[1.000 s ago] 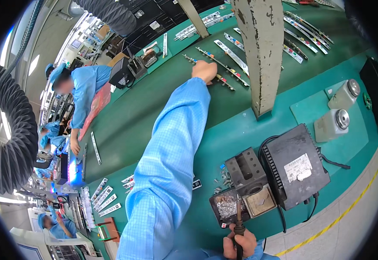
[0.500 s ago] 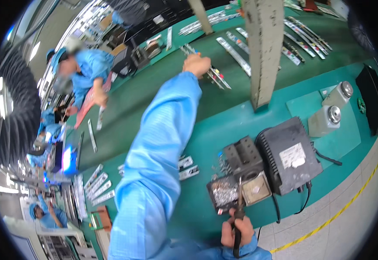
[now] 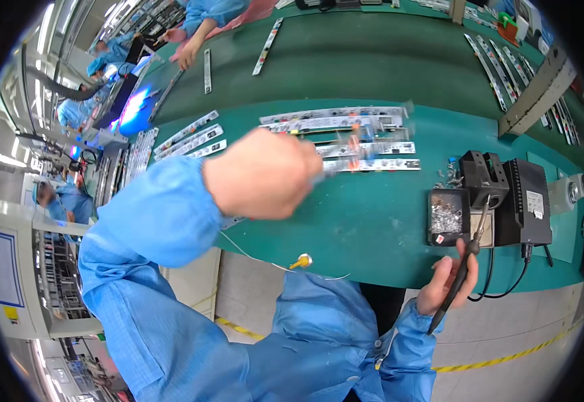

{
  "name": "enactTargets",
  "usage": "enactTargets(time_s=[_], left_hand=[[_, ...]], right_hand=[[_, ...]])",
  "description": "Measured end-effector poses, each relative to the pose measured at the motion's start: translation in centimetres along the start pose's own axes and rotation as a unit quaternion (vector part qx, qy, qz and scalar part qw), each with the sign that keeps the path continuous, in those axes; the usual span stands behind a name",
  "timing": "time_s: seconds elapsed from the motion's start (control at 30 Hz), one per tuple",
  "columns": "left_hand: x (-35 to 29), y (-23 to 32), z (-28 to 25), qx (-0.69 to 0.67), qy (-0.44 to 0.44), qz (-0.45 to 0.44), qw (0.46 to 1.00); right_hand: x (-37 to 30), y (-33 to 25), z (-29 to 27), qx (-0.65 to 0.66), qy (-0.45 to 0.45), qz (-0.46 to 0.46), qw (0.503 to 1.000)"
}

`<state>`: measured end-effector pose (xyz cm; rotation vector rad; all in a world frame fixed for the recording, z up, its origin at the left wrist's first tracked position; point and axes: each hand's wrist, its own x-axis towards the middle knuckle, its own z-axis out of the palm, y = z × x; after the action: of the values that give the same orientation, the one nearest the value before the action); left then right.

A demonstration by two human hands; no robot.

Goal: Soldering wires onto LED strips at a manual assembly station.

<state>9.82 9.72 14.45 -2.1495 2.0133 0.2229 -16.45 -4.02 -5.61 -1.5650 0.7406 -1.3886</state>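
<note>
Looks like an electronics assembly line in a factory: long green-matted workbench (image 3: 372, 221), rows of narrow white circuit-board strips (image 3: 345, 120), a black soldering station box (image 3: 523, 201), and other workers in blue smocks (image 3: 71, 110) down the line.

Slim black pen-shaped soldering iron (image 3: 461, 271), tilted tip-up over the green worktop's (image 3: 372, 221) near edge; long white circuit strip (image 3: 372, 165), blurred, lying flat mid-worktop.

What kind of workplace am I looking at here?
Most likely an electronics assembly line: long circuit board strips lie on a green workbench, the right hand holds a soldering iron beside its soldering station.
</note>
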Motion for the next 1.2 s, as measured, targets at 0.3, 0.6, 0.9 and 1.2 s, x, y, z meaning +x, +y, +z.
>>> enactTargets(time_s=[0.3, 0.6, 0.9, 1.2], left_hand=[[-0.2, 0.5, 10.2, 0.006, 0.019, 0.037, 0.999], [0.8, -0.3, 12.3, -0.031, 0.087, 0.008, 0.996], [2.2, -2.2, 12.1, -0.028, 0.081, -0.046, 0.995], [1.9, -2.4, 11.1, -0.039, 0.100, -0.061, 0.992]], right_hand=[[-0.1, -0.9, 1.0, -0.033, 0.007, -0.001, 0.999], [0.0, -1.0, 1.5, -0.025, 0.007, 0.001, 1.000], [0.1, -0.6, 0.7, -0.022, 0.011, 0.003, 1.000], [0.2, -0.3, 1.1, -0.011, 0.004, -0.009, 1.000]])
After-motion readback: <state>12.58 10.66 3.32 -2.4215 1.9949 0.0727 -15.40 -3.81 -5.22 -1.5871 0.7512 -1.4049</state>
